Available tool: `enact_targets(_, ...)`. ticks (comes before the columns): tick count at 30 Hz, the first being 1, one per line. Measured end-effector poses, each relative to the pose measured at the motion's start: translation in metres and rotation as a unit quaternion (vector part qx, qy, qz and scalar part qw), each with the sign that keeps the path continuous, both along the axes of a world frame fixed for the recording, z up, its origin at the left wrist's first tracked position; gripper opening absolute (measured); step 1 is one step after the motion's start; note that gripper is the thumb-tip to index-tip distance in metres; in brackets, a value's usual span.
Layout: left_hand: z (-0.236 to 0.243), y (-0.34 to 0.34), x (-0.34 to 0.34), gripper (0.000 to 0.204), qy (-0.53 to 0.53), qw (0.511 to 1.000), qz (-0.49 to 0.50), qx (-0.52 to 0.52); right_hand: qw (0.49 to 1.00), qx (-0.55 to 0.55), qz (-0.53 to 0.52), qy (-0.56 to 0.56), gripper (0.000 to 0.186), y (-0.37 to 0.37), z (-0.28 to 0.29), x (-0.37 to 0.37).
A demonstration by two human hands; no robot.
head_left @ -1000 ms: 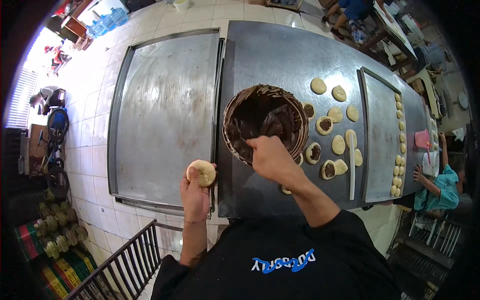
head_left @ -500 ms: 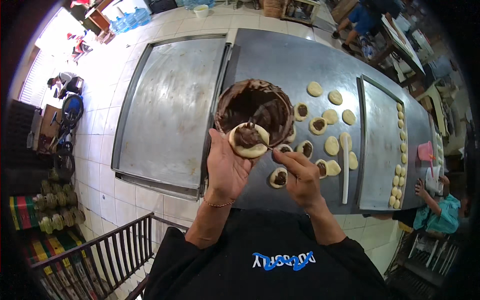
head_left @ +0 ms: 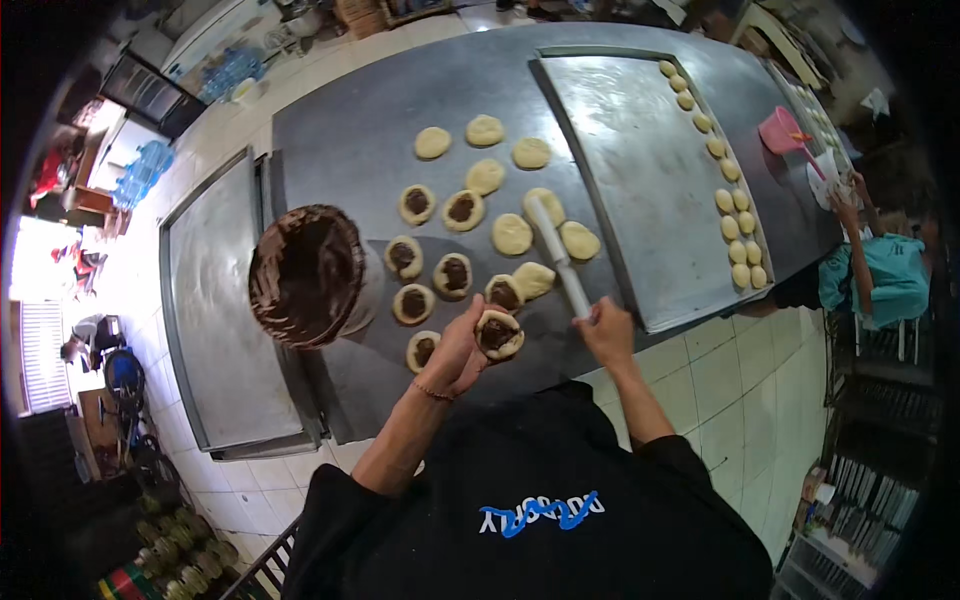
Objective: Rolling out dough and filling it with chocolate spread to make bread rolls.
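My left hand holds a dough round with dark chocolate filling. My right hand has closed fingers at the lower end of a white rolling pin; whether it grips the pin or something smaller is unclear. Left of my hands stands a tub coated with chocolate paste. Several filled dough rounds lie between tub and pin, and several plain flattened rounds lie farther back and beside the pin, all on the metal table.
A metal tray at the right holds rows of dough balls. Another tray sits at the left. Beyond are a pink container and a co-worker in teal. A railing is at lower left.
The view has swung rightward. My left hand has moved the filled round away from over the tub, and my right hand has left that round for the pin's lower end.
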State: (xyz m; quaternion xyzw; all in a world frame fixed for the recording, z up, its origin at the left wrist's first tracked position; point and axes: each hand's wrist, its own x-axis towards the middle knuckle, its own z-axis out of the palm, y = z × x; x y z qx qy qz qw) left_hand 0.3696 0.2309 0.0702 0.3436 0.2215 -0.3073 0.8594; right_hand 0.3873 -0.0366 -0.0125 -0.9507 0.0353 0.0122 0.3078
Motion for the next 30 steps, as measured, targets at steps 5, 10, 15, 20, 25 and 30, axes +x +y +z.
enact_targets(5,-0.055,-0.035,0.003,0.042,-0.126,0.868,-0.182,0.444,0.971,0.209,-0.105,0.055,0.038,-0.021,0.034,-0.004)
enact_targets(10,-0.028,-0.064,0.050,0.035,-0.401,0.590,-0.099,0.694,0.974,0.189,-0.122,0.001,0.039,-0.067,0.025,0.012)
enact_targets(15,-0.080,-0.094,0.105,0.026,-0.324,0.428,-0.274,0.798,0.984,0.161,-0.072,0.004,0.037,-0.026,0.044,0.050)
enact_targets(20,0.004,-0.081,0.092,0.027,-0.429,0.540,-0.396,0.606,0.994,0.053,-0.079,-0.053,0.029,-0.041,0.002,0.065)
enact_targets(25,0.143,0.032,0.014,0.025,-0.523,0.727,-0.104,0.433,0.965,0.221,-0.068,-0.127,0.022,0.019,0.089,0.102)
enact_targets(30,0.131,0.123,-0.077,0.032,-0.454,0.855,0.248,0.028,0.896,0.233,0.377,-0.007,0.037,0.208,0.201,0.091)
